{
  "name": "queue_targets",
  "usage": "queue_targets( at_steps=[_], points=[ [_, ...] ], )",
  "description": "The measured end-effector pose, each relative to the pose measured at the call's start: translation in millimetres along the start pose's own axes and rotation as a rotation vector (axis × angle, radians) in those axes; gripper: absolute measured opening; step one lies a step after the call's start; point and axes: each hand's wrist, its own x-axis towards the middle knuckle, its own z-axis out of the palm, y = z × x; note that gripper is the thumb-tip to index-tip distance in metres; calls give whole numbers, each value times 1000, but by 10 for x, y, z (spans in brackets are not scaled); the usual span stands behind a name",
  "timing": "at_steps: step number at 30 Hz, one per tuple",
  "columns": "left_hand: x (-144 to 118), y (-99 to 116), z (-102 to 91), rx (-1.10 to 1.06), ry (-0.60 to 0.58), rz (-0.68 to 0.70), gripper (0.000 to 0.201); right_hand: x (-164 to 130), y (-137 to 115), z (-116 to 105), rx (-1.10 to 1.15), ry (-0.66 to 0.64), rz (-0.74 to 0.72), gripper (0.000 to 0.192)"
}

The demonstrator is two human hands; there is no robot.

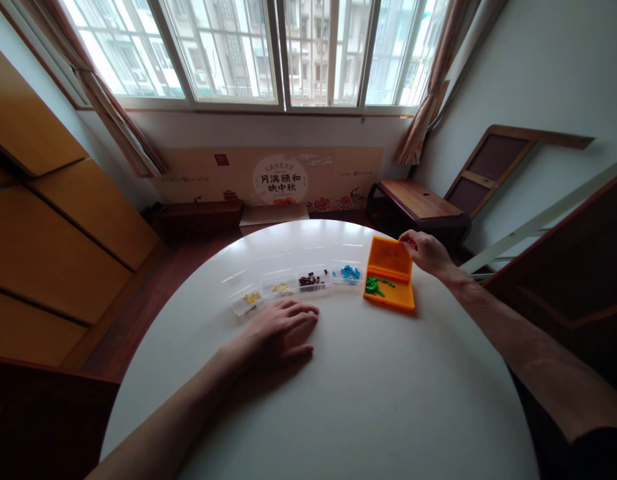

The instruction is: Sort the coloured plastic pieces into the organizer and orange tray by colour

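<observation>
Orange box [402,297] sits at one o'clock on the bench [368,400], opened around green pieces [374,287]; your right hand [427,253] pinches its lid [387,255] at the corner, fingers nearly together, likely steadying it. Your left hand [282,330] rests, fingers loosely spread, seemingly gripping nothing, just beside clear boxes [247,309] curving from eleven to past twelve. The bench's edge runs close behind; most room lies toward five.

On the white round emblem [280,180] of a wide beige printed panel [181,160] below the window, the black Chinese characters 月满颐和 and 映中秋 can be read in two lines. The arched Latin lettering and smaller side print cannot be read with certainty.
</observation>
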Motion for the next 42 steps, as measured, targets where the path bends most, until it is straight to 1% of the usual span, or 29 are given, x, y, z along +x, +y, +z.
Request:
queue_targets(
  at_steps=[3,6,9,12,15,18,20,24,26,28,29,33,34,38,42],
  points=[
    [-1,3,-1,2,1,-1,53,-233,-74,-261,88,116,-84,22],
    [-3,0,13,5,13,-1,53,-504,-218,-490,158,181,-124,28],
    [3,2,25,9,9,-1,52,-777,-389,-649,209,141,-112,35],
    [14,11,26,2,3,-7,52,-1018,-536,-718,242,95,-107,34],
    [19,16,22,-7,-3,-9,52,-1215,-642,-695,274,49,-149,29],
    [17,13,21,-2,-5,-10,52,-1372,-720,-606,296,11,-212,25],
    [12,11,22,-1,-5,-8,52,-1456,-764,-531,310,-3,-243,25],
    [12,22,11,-8,-6,-12,51,-1571,-830,-409,348,5,-284,21],
    [20,29,2,-8,-9,-14,51,-1597,-848,-378,360,6,-278,17],
    [29,31,-4,-6,-15,-13,50,-1601,-856,-364,347,-4,-257,18],
    [32,29,-4,-6,-17,-12,50,-1594,-855,-360,330,-12,-245,23],
    [33,12,14,-5,-20,-15,51,-1535,-826,-322,251,-101,-187,67],
    [30,6,21,-4,-18,-16,51,-1521,-813,-307,242,-117,-173,73],
    [19,-9,42,-6,-1,-15,52,-1509,-771,-244,194,-115,-131,81],
    [26,-6,31,-15,-9,-15,52,-1530,-761,-194,79,-51,-22,78]
  ],
)
